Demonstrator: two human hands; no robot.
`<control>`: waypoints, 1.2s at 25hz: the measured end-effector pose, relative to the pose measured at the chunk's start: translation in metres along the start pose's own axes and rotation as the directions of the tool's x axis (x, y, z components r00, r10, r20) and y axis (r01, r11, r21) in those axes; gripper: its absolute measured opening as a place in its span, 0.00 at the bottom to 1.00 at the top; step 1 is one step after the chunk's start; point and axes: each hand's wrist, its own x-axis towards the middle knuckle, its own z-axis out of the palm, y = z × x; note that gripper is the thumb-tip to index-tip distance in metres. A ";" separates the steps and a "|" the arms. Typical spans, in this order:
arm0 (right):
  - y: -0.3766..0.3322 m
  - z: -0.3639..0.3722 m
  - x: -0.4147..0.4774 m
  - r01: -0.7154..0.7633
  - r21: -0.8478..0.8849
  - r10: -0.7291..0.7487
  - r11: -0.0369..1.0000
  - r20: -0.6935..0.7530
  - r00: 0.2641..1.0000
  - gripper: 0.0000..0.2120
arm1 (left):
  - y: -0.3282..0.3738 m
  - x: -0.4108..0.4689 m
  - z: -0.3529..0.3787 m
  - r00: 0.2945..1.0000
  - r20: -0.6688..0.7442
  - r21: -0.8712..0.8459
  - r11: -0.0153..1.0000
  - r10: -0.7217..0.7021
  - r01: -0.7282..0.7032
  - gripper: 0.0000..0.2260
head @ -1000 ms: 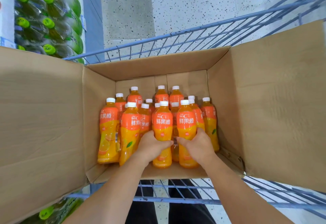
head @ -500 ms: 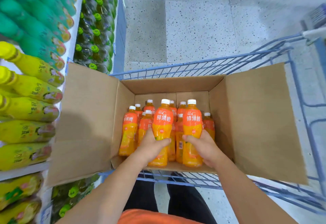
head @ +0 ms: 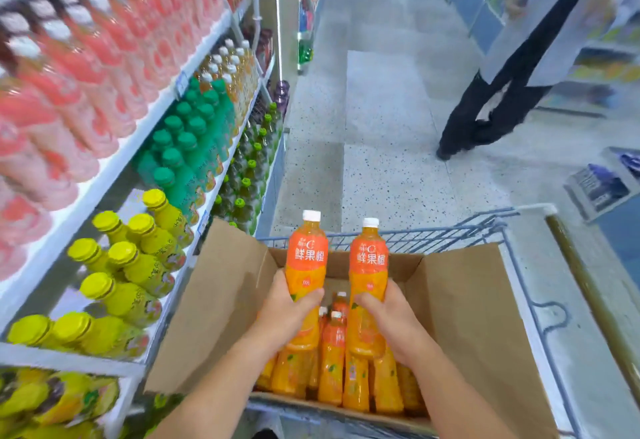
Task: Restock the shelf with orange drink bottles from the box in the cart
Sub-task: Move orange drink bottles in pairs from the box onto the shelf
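My left hand (head: pixel 289 310) grips one orange drink bottle (head: pixel 306 258) around its lower half and holds it upright above the open cardboard box (head: pixel 481 328). Beside it, my right hand (head: pixel 388 317) holds a second orange drink bottle (head: pixel 369 262) the same way. Both bottles have white caps and orange labels and stand clear of the box. Several more orange bottles (head: pixel 332 362) remain upright inside the box, which sits in a blue wire cart (head: pixel 450 236).
A shelf unit (head: pixel 114 168) on my left holds rows of pink, green and yellow bottles (head: pixel 135 265). Another person's dark-trousered legs (head: pixel 485 116) stand in the aisle ahead on the right. Speckled floor runs ahead of the cart.
Both hands have lifted their bottles up out of the box. My view has swung upward, so the shelves and the aisle show now.
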 end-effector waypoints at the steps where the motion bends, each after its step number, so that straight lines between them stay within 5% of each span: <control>1: -0.011 -0.001 -0.001 0.043 -0.017 -0.043 0.999 0.029 0.999 0.23 | 0.011 -0.009 -0.003 0.998 -0.051 -0.019 0.999 0.029 -0.030 0.16; 5: -0.058 -0.003 -0.009 0.203 -0.102 -0.188 0.974 0.144 0.972 0.14 | 0.041 -0.041 -0.015 0.960 -0.262 -0.076 0.989 0.100 -0.123 0.13; 9: -0.095 0.012 -0.022 0.357 -0.131 -0.311 0.925 0.281 0.908 0.18 | 0.065 -0.082 -0.029 0.873 -0.460 -0.092 0.969 0.165 -0.231 0.17; 12: -0.119 0.039 -0.043 0.463 -0.073 -0.396 0.883 0.413 0.820 0.11 | 0.078 -0.123 -0.054 0.765 -0.602 -0.036 0.950 0.227 -0.311 0.19; 19: -0.167 0.118 -0.121 0.614 0.027 -0.481 0.789 0.650 0.589 0.12 | 0.083 -0.239 -0.127 0.508 -0.831 0.034 0.934 0.225 -0.357 0.28; 30: -0.216 0.261 -0.274 0.734 0.205 -0.542 0.647 0.801 0.254 0.12 | 0.062 -0.408 -0.248 0.180 -0.960 0.134 0.917 0.214 -0.376 0.20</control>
